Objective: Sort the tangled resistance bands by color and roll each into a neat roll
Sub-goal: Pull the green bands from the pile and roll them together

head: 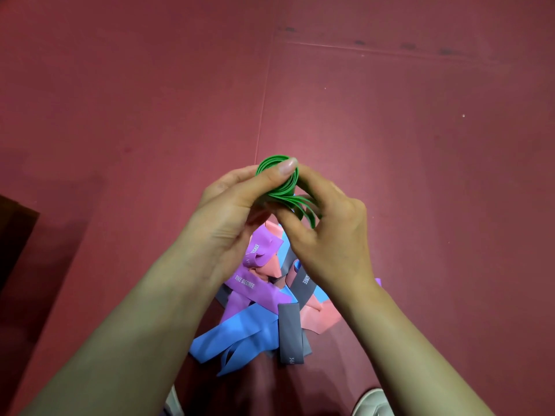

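Note:
A green resistance band (290, 197), partly coiled into a roll, is held up above the floor between both hands. My left hand (232, 205) grips the coiled part, its thumb pressed over the top of the roll. My right hand (327, 232) pinches the loose green loops that fan out below the coil. Under my wrists lies a tangled pile of bands: purple (249, 285), blue (240, 334), grey (289, 331) and pink (319, 316). My hands and forearms hide part of the pile.
The floor is a dark red mat (390, 130) with a seam running from top centre down toward my hands. A dark object (13, 235) sits at the left edge. A light-coloured shoe (372, 403) shows at the bottom right.

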Demonstrator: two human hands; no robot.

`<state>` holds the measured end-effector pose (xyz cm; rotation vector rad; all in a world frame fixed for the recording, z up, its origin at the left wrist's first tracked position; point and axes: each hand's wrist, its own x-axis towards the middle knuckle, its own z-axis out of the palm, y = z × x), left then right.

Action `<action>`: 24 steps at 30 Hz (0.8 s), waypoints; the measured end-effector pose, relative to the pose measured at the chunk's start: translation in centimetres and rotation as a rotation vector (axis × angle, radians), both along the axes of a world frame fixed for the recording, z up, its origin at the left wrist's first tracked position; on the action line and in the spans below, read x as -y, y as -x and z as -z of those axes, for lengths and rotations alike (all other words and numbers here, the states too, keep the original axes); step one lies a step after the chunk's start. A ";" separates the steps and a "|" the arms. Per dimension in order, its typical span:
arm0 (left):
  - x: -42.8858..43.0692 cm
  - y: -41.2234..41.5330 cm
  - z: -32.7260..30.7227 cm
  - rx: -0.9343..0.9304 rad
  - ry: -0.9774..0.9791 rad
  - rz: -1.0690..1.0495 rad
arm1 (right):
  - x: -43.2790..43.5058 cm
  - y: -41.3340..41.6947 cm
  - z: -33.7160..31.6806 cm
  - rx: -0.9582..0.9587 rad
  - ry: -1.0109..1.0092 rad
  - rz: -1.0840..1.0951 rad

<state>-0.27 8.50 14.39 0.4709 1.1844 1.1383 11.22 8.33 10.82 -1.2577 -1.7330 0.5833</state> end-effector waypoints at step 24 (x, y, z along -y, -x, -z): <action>-0.3 0.0 -0.7 0.084 -0.019 -0.134 | -0.1 0.0 0.4 0.017 -0.120 -0.033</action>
